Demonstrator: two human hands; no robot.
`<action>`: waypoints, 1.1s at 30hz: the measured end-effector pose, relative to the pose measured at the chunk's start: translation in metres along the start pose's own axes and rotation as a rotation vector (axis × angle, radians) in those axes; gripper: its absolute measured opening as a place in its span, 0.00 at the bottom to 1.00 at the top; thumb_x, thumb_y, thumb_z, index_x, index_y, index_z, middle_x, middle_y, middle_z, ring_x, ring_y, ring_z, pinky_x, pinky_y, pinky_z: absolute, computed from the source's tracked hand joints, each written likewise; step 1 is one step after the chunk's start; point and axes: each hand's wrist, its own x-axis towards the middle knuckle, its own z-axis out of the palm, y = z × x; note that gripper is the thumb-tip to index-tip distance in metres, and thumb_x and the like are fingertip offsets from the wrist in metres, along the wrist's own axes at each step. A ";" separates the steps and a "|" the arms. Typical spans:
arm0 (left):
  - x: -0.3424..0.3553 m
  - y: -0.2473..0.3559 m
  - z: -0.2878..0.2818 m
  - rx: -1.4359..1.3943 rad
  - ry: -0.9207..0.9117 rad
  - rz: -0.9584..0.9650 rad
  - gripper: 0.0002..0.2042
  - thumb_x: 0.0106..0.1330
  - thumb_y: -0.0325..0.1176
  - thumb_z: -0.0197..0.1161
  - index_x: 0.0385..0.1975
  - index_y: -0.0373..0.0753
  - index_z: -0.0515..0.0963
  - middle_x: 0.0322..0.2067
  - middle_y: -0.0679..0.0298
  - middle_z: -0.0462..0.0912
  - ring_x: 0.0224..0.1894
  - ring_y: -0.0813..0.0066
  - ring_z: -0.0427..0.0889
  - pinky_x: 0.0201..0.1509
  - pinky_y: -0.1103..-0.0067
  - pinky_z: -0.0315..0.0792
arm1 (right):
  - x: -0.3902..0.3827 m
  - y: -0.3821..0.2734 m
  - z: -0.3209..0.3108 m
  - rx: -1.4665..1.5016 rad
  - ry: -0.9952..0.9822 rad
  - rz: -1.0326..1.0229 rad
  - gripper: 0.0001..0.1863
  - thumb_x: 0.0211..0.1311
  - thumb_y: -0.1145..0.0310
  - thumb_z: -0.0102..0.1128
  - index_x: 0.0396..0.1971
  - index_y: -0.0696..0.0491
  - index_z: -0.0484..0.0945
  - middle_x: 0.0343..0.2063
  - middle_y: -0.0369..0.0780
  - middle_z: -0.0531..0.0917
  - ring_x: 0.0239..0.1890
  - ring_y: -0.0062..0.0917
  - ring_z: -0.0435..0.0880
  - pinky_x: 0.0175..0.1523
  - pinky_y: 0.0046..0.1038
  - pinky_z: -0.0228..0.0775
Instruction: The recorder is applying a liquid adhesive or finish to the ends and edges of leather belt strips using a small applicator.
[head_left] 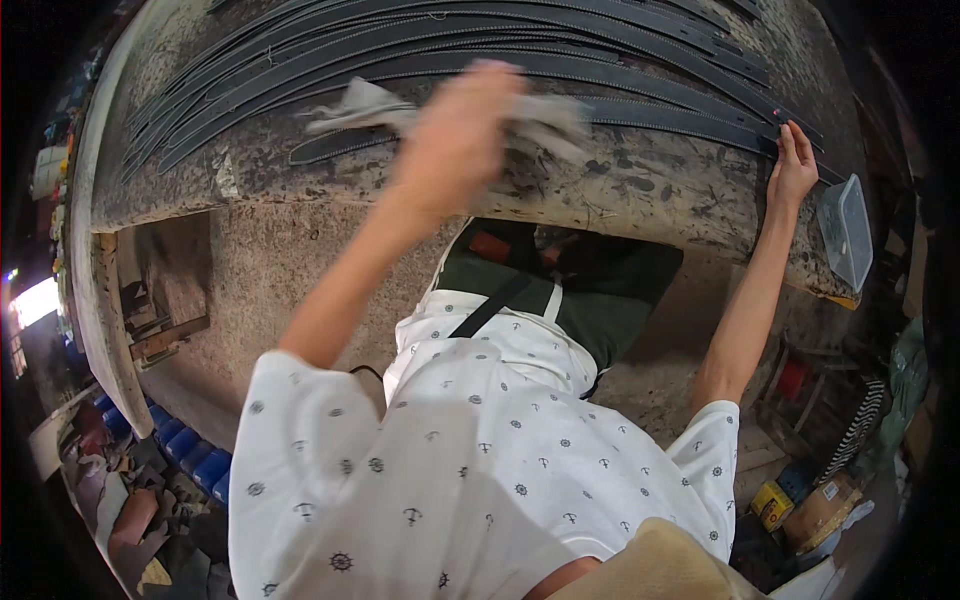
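Observation:
Several dark leather belt straps (420, 42) with pale stitching along their edges lie side by side across the worn bench. The nearest belt strap (665, 118) runs beneath my left hand (455, 150), which is smeared by motion. A crumpled pale grey cloth (372, 106) sticks out on both sides of that hand, gripped against the strap; the fingers themselves are blurred. At the strap's right end, my right hand (795, 165) is closed, thumb and fingers pinching it near the tip. The strap's left end lies loose on the bench edge.
The stained bench (640, 185) curves along in front of me. A clear plastic container (846, 235) stands at its right edge. Leather scraps (130, 520) and blue objects (190, 450) lie low on the left. Cardboard boxes (822, 510) and a stool (795, 385) are down right.

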 end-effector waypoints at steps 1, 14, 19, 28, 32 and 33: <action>0.014 0.021 0.026 -0.016 -0.095 0.068 0.20 0.69 0.27 0.53 0.61 0.34 0.72 0.65 0.51 0.71 0.68 0.53 0.68 0.73 0.61 0.60 | 0.000 0.003 0.003 0.016 -0.010 -0.005 0.13 0.64 0.75 0.67 0.47 0.62 0.82 0.43 0.40 0.85 0.44 0.20 0.82 0.49 0.21 0.74; -0.079 -0.107 -0.055 0.359 0.050 -0.485 0.16 0.68 0.30 0.57 0.55 0.38 0.77 0.65 0.49 0.66 0.68 0.48 0.65 0.69 0.56 0.62 | 0.000 -0.003 0.002 -0.031 -0.005 -0.006 0.13 0.64 0.73 0.68 0.47 0.61 0.83 0.43 0.38 0.85 0.46 0.19 0.82 0.50 0.20 0.73; -0.012 -0.046 -0.041 0.013 0.334 -0.269 0.09 0.69 0.29 0.58 0.42 0.35 0.82 0.45 0.52 0.85 0.51 0.53 0.83 0.56 0.68 0.77 | -0.003 -0.001 0.001 -0.070 -0.008 0.001 0.13 0.64 0.73 0.68 0.47 0.60 0.83 0.43 0.39 0.85 0.46 0.20 0.82 0.51 0.21 0.73; -0.007 0.000 0.028 0.218 -0.318 0.066 0.29 0.74 0.59 0.43 0.72 0.56 0.61 0.73 0.61 0.60 0.75 0.60 0.56 0.74 0.54 0.51 | -0.001 0.004 -0.003 -0.031 -0.011 0.007 0.13 0.65 0.74 0.67 0.48 0.61 0.83 0.46 0.39 0.85 0.49 0.20 0.82 0.53 0.21 0.72; -0.098 -0.131 -0.083 0.420 -0.462 -0.238 0.25 0.78 0.49 0.40 0.73 0.55 0.59 0.49 0.51 0.80 0.51 0.52 0.79 0.57 0.61 0.70 | 0.003 0.005 -0.005 -0.027 -0.033 0.004 0.13 0.66 0.73 0.66 0.48 0.61 0.83 0.46 0.38 0.85 0.49 0.20 0.81 0.54 0.21 0.71; -0.105 -0.153 -0.111 0.283 -0.493 -0.518 0.24 0.78 0.48 0.39 0.71 0.53 0.64 0.53 0.52 0.80 0.55 0.52 0.78 0.60 0.63 0.69 | 0.003 0.001 -0.005 -0.070 -0.028 0.008 0.13 0.66 0.72 0.67 0.48 0.60 0.83 0.46 0.38 0.85 0.49 0.20 0.81 0.54 0.22 0.71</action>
